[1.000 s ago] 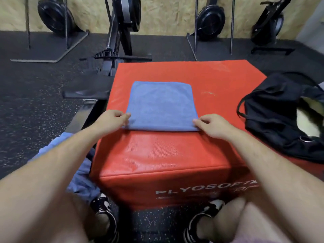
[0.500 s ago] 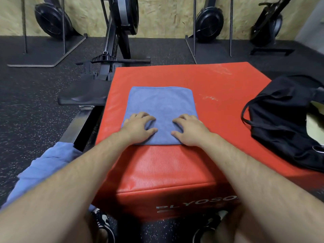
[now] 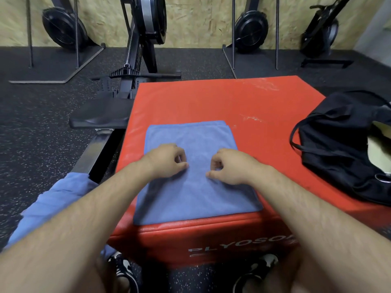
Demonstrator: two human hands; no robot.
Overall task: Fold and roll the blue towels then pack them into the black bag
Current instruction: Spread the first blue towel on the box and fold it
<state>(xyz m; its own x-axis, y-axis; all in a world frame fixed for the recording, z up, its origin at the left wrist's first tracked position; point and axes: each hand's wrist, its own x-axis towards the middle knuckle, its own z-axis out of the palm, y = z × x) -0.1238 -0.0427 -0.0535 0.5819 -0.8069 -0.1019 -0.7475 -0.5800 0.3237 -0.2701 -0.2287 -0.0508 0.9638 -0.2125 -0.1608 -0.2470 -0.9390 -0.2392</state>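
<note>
Left hand (image 3: 167, 160) and right hand (image 3: 228, 166) rest with curled fingers mid-way along the folded blue towel (image 3: 190, 199); whether they pinch it is unclear. Its long axis runs away from the person. The black bag (image 3: 338, 149) lies right of the towel, nearer the right hand.

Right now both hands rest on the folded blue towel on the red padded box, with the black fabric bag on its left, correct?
No. The head view shows the black fabric bag on the right of the folded blue towel. The left hand and right hand do rest on it, on the red padded box.
</note>
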